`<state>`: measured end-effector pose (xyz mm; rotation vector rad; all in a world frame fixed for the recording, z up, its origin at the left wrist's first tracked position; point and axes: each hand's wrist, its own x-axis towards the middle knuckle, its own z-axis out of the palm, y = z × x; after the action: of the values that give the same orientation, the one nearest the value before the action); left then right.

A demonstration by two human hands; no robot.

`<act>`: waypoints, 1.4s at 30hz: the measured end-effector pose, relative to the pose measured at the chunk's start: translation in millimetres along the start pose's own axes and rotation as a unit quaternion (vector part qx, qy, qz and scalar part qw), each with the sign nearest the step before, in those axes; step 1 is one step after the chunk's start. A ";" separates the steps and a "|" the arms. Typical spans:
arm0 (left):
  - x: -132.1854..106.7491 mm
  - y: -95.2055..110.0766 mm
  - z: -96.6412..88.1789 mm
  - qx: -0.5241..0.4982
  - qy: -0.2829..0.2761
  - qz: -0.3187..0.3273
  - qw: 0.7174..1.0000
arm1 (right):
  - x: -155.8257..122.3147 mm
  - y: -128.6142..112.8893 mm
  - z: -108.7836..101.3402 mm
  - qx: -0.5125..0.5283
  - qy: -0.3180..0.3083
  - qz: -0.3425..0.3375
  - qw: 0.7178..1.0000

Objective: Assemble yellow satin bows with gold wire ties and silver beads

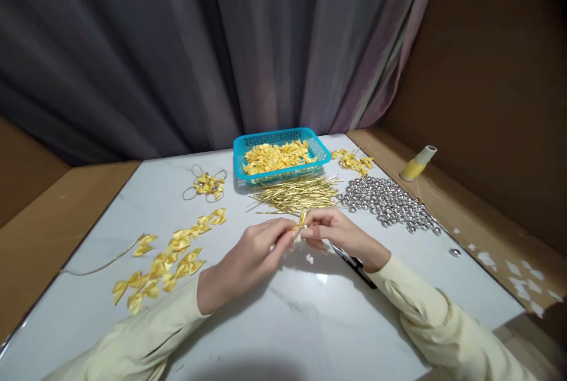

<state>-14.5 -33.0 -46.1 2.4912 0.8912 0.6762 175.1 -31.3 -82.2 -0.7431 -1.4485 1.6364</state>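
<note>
Both hands meet over the middle of the white table (310,322). Between their fingertips is a small yellow ribbon bow (302,220). My left hand (261,254) pinches it from the left, thumb against forefinger. From the right, my right hand (339,233) pinches the same bow, its other fingers curled below. Much of the bow is covered by fingertips. Just beyond the hands lies a pile of gold twist ties (296,194). Under the right wrist, a dark-handled pointed tool (354,264) is partly hidden. Finished-looking yellow bows (163,263) are spread left of my left forearm.
A blue basket (238,159) of yellow bows stands at the back. Silver rings (385,201) are heaped to the right, near a thread cone (417,163). Bows with elastic loops (208,185) lie back left, more yellow bows (354,161) back right. White scraps (518,280) litter the right edge.
</note>
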 end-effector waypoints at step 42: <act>7.1 1.9 -1.3 -0.143 0.010 -0.135 0.980 | 0.8 -1.0 7.9 -0.133 -0.014 -0.016 0.991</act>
<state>-9.5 -29.3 -41.9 2.0665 1.0366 0.6841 168.2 -34.6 -79.9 -0.8416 -1.7121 1.4505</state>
